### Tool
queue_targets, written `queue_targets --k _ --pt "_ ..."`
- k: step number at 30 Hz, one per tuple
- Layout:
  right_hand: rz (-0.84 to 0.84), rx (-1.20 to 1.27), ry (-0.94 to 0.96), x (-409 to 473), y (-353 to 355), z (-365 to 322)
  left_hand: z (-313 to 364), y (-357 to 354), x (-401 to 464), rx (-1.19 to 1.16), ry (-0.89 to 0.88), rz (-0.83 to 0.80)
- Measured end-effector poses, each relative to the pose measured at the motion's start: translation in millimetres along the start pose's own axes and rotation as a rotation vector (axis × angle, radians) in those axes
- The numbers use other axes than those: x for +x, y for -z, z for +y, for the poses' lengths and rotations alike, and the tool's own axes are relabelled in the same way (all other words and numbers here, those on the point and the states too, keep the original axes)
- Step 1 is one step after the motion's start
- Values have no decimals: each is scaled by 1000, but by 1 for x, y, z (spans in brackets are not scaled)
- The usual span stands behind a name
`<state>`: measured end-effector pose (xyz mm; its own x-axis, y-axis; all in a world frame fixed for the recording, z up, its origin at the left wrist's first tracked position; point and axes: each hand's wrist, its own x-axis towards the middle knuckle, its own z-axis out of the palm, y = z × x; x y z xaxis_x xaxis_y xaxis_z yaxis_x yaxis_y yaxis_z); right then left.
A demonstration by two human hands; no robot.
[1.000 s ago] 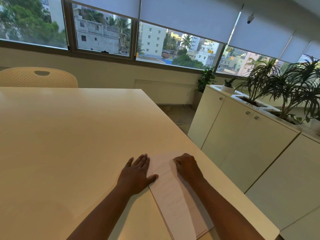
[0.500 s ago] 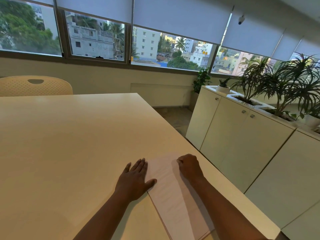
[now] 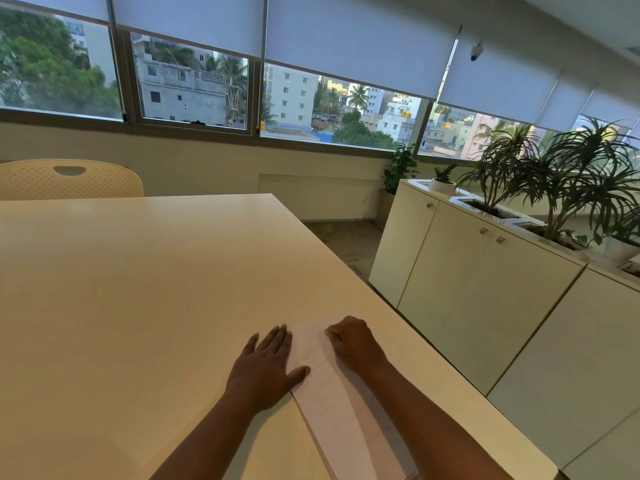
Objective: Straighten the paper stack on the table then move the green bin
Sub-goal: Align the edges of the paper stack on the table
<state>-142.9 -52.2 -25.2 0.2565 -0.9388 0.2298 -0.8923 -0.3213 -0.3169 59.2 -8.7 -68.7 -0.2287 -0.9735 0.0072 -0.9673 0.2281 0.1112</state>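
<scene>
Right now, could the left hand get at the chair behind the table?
Probably not. The left hand lies flat beside the paper stack at the near end, and the whole long table stretches between it and the chair.

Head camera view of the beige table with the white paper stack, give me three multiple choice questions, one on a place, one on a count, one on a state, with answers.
1. Where does the white paper stack lie on the beige table?
A. near its right edge
B. at its far left corner
C. under the chair

2. How many hands touch the stack?
A. none
B. one
C. two

3. How is the left hand held?
A. clenched in a fist
B. flat with fingers extended
C. raised off the table

Answers: 1 A, the stack runs along the table's right side by the white cabinets. 2 C, the left hand presses its left edge and the right hand rests on its top. 3 B, its palm lies down with fingers straight.
</scene>
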Motion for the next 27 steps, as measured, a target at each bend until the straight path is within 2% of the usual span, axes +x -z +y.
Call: queue_targets --k 4,6,10,15,19,23,27 --pt "62 42 -147 4 14 18 -1 -2 0 -9 -2 5" --pt "73 17 -164 4 17 17 -1 -1 -1 -12 -7 4" --pt "96 50 -54 -2 13 0 -1 0 -4 -58 -22 14" --pt "-15 110 115 -13 -2 -27 -4 1 -10 -71 -43 23" --pt "-53 92 106 -15 -2 -18 -4 -1 -11 -45 -35 5" --pt "62 48 26 -12 -3 -10 -3 -1 -10 -24 -30 14" --pt "-40 67 199 -24 -15 -27 -3 0 -10 -18 -28 12"
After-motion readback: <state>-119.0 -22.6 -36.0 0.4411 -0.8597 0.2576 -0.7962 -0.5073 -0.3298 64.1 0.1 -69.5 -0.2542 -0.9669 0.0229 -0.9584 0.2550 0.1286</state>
